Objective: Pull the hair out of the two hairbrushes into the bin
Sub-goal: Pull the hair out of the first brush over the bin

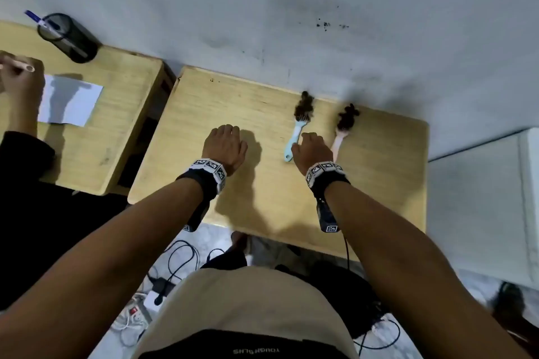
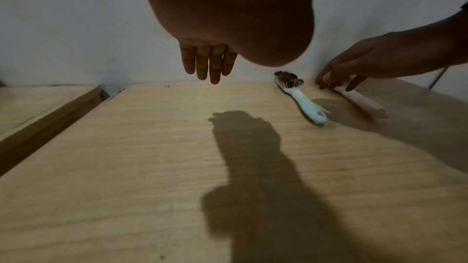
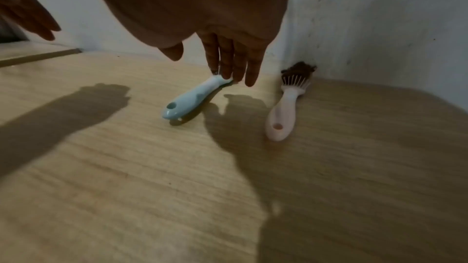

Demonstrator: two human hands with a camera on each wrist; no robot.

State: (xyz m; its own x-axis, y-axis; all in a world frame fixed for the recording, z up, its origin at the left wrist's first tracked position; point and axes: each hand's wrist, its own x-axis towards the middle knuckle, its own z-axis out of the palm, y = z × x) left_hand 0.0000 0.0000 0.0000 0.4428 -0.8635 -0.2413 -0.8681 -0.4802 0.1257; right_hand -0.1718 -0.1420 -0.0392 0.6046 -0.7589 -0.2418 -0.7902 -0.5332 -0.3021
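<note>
Two hairbrushes lie side by side at the back right of the wooden table (image 1: pixel 233 102), heads toward the wall. The blue brush (image 1: pixel 294 137) (image 2: pixel 303 103) (image 3: pixel 192 97) and the pink brush (image 1: pixel 339 137) (image 2: pixel 362 101) (image 3: pixel 281 115) each carry a dark clump of hair (image 1: pixel 304 108) (image 1: pixel 347 116). My right hand (image 1: pixel 312 148) (image 3: pixel 233 67) is over the two handles with straight fingers, tips at the blue brush's neck, gripping nothing. My left hand (image 1: pixel 224 146) (image 2: pixel 210 67) hovers open over bare table to the left. No bin is plainly in view.
A white wall runs right behind the table. A second wooden table (image 1: pixel 116 96) at the left holds a black pen cup (image 1: pixel 70 36) and white paper (image 1: pixel 70 102); another person's hand (image 1: pixel 20 76) works there. A white box (image 1: pixel 481 204) stands at the right. Cables (image 1: pixel 137 312) lie on the floor.
</note>
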